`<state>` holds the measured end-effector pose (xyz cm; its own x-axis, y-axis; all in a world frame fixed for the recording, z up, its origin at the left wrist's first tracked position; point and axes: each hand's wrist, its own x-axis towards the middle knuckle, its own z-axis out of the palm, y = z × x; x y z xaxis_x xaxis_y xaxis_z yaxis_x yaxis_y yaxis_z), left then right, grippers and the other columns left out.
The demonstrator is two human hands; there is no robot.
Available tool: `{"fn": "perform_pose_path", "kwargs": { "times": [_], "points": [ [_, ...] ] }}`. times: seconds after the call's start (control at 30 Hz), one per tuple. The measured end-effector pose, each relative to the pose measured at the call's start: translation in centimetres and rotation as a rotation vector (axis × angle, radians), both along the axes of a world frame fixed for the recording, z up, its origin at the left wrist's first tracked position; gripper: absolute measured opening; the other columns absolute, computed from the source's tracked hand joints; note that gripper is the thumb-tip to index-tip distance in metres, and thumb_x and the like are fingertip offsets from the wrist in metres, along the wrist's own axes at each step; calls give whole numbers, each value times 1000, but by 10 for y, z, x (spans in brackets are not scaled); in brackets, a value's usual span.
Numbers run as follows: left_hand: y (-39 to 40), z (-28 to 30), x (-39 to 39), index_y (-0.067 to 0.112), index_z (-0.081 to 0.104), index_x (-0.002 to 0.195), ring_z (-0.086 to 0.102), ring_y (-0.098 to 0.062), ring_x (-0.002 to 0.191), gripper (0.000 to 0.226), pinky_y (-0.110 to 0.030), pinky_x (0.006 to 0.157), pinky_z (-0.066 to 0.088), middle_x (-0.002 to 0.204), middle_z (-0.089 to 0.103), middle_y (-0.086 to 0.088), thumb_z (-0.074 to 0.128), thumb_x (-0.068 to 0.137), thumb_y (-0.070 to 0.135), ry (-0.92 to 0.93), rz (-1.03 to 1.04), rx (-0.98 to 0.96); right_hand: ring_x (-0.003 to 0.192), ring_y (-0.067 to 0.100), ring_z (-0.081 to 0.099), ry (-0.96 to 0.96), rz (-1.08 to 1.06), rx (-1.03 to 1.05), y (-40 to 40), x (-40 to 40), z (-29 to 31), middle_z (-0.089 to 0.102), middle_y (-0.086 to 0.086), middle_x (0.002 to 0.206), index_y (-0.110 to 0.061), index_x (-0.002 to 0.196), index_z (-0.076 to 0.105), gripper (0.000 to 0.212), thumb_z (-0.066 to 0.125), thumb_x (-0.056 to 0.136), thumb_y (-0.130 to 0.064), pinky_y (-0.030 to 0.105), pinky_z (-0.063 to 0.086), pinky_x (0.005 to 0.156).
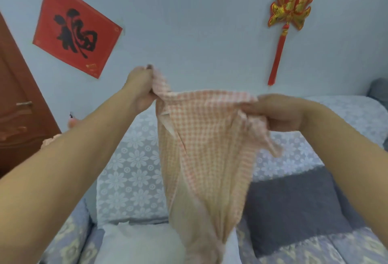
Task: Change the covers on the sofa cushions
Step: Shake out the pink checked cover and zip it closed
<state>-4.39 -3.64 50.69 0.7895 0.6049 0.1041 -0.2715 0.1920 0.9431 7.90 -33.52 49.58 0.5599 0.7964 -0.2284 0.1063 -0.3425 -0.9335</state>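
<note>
An orange-and-white checked cushion cover [205, 154] hangs in the air in front of me, its open end up and its lower end drooping toward the sofa. My left hand [140, 89] grips the cover's upper left corner, fingers curled round the bunched cloth. My right hand [277, 112] grips the upper right edge, with folds of the cloth gathered under its fingers. A bare white cushion insert [138, 242] lies on the sofa seat below the cover, its right part hidden behind the cloth.
The sofa [69, 240] has a blue patterned seat and a white lace throw [132, 165] over its back. A dark grey cushion [294, 207] leans at the right. A brown door [19, 104] stands at the left. Red decorations [290, 11] hang on the pale wall.
</note>
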Motion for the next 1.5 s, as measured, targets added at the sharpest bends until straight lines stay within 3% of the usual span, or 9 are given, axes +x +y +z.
{"fn": "perform_pose_path", "kwargs": {
  "times": [0.17, 0.27, 0.53, 0.77, 0.93, 1.07, 1.17, 1.27, 1.5],
  "points": [
    [-41, -41, -12, 29, 58, 127, 57, -8, 121, 38, -32, 86, 55, 144, 49, -1, 65, 94, 12, 64, -96, 311, 69, 17, 69, 406, -172, 472, 43, -44, 12, 68, 7, 82, -9, 96, 58, 22, 43, 106, -21, 33, 61, 64],
    [-95, -93, -47, 16, 60, 110, 59, -10, 97, 15, -29, 85, 51, 108, 62, 2, 58, 95, 14, -145, 424, 411, 76, 22, 70, 509, -248, 501, 56, -57, 9, 71, 14, 85, 2, 102, 58, 30, 35, 108, -16, 38, 61, 74],
    [-148, -205, -36, 32, 42, 130, 60, -8, 107, 59, -22, 79, 54, 123, 50, 11, 80, 85, 33, 255, 175, 264, 115, 28, 66, 586, -284, 454, 75, -76, 0, 65, 20, 126, 9, 129, 49, 34, 35, 107, -12, 44, 57, 91],
    [-119, -222, -13, 14, 58, 77, 56, -12, 63, 33, -28, 64, 45, 73, 60, 3, 59, 100, 39, 249, 16, 308, 116, 28, 65, 525, -396, 507, 38, -53, 11, 66, 20, 125, 7, 126, 53, 30, 40, 105, -10, 46, 55, 96],
    [-89, -214, -10, 21, 60, 65, 55, -21, 65, 38, -34, 61, 44, 66, 59, -4, 50, 101, 20, 324, 160, 315, 79, 23, 67, 268, -673, 286, -8, -3, -18, 68, 11, 91, -1, 111, 58, 14, 54, 101, -10, 39, 61, 66],
    [-81, -149, -1, 11, 72, 84, 55, -16, 62, 26, -32, 61, 41, 69, 63, -3, 60, 99, 28, 377, -161, 623, 81, 28, 61, -770, -698, -639, -47, 25, -63, 65, 11, 98, -5, 109, 54, 29, 66, 95, -28, 31, 41, 56],
    [-96, -113, 8, 4, 68, 86, 44, -14, 60, 30, -30, 61, 32, 70, 53, -3, 62, 99, 30, 413, -327, 797, 76, 11, 55, -696, -375, -278, -27, -4, -59, 57, -5, 95, -31, 136, 48, 59, 76, 86, -37, 21, 40, 54],
    [-117, -95, 10, 16, 74, 88, 50, -15, 54, 22, -26, 58, 37, 74, 65, 2, 65, 96, 35, 346, -379, 824, 66, 6, 56, -680, 4, -262, 14, -42, -65, 58, -11, 77, -35, 113, 62, 29, 74, 86, -29, 18, 41, 53],
    [-102, -184, -24, 27, 58, 98, 48, -7, 58, 14, -25, 55, 40, 74, 53, 6, 67, 93, 17, 557, -153, 895, 60, 31, 54, -645, -605, -63, 8, -21, -84, 61, 16, 68, -1, 78, 66, 24, 44, 82, 5, 32, 37, 51]
  ]
}}
